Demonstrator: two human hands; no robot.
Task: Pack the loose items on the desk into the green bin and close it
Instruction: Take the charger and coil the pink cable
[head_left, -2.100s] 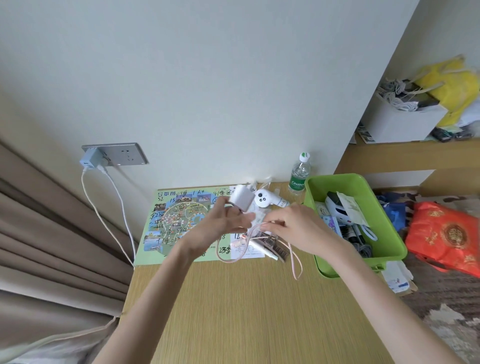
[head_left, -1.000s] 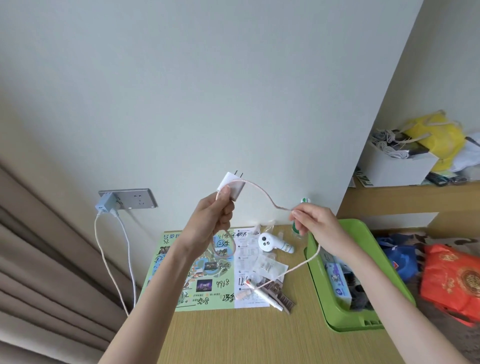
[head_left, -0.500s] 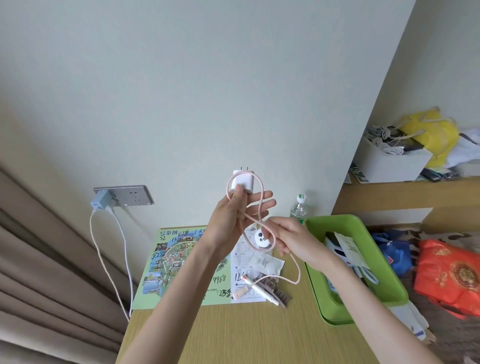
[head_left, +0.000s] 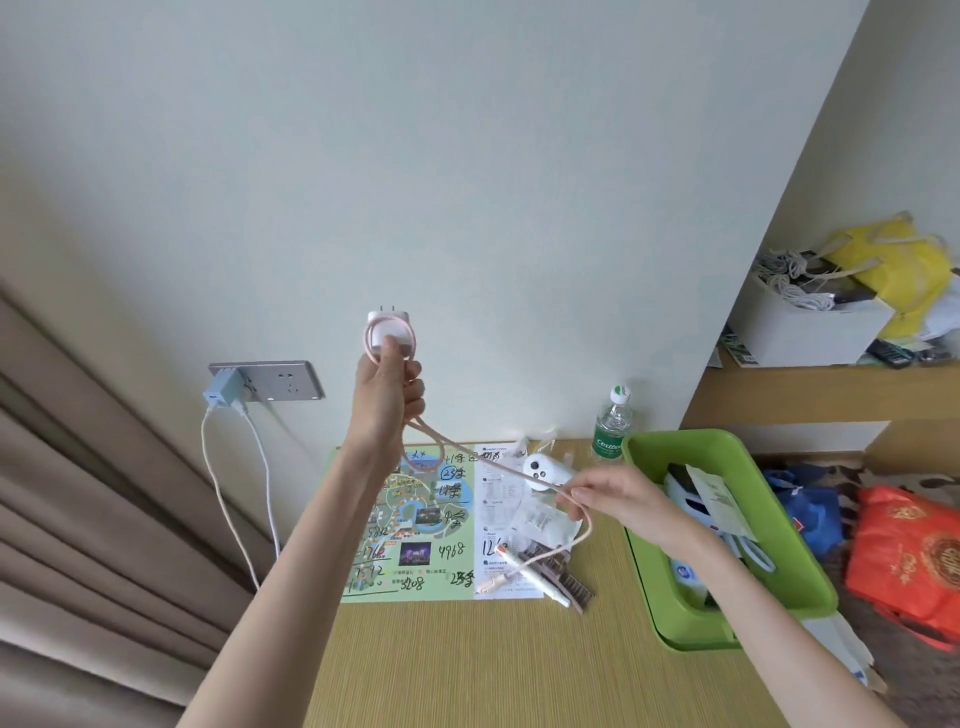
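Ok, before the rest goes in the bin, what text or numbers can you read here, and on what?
"Cestbo", cut off by the curve: label of the water bottle.
"4968": handwritten on the map sheet.
"3208": handwritten on the same sheet, near its front edge.
Too small or blurred: the map's other handwriting, the white printed sheet, the slip in the green bin, the red bag's gold emblem.

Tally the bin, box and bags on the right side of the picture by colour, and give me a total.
Green: 1, the green bin
White: 1, the white box
Yellow: 1, the yellow bag
Orange-red: 1, the orange-red bag
Blue: 1, the blue bag
Total: 5
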